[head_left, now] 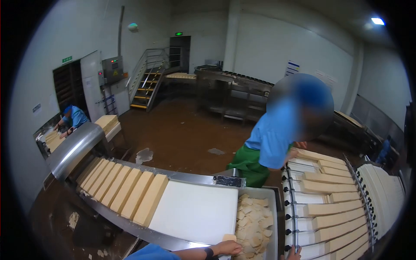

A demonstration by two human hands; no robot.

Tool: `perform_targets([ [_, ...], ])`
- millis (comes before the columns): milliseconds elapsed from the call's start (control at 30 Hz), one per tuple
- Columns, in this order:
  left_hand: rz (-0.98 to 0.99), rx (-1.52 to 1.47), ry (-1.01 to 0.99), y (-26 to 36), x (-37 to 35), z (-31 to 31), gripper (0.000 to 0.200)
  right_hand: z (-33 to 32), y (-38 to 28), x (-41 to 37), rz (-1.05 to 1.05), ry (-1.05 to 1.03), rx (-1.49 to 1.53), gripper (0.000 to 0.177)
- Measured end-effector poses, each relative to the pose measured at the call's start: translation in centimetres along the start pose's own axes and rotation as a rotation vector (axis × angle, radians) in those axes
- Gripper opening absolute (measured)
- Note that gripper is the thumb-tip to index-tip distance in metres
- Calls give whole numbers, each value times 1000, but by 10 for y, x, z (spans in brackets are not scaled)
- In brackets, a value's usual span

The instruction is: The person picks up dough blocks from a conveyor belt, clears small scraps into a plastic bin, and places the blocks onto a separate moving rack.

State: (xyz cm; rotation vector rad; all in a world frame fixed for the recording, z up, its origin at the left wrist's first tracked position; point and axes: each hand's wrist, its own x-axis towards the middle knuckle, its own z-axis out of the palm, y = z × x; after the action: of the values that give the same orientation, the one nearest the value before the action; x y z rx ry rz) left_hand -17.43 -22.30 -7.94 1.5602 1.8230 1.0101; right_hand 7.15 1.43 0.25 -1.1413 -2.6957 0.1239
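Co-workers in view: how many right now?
2. The far co-worker is at left, behind the steel hood; the near co-worker leans over the roller rack at right. Others may be hidden.

1. One view only, worn at head height; wide fisheye lens with a dark circular border.
2. Faces forward and slightly down, across the conveyor belt (195, 212) toward the staircase (146, 86) by the far wall.
3. Close range below: left hand (227, 248) and right hand (294, 254) sit at the bottom edge, partly cut off; the room beyond is distant.
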Motion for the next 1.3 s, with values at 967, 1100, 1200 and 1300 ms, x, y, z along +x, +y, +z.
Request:
perform_targets([
  [967,9,214,96,2,-3,4,36,25,2,-1,156,134,-83,70],
  [1100,-15,256,89,5,-3,5,37,24,1,-2,157,128,-74,69],
  [1200,-16,268,122,0,-4,8,38,25,1,-3,157,145,-67,69],
  [1300,-17,275,142,-1,-3,9,39,24,2,-3,169,131,-73,69],
])
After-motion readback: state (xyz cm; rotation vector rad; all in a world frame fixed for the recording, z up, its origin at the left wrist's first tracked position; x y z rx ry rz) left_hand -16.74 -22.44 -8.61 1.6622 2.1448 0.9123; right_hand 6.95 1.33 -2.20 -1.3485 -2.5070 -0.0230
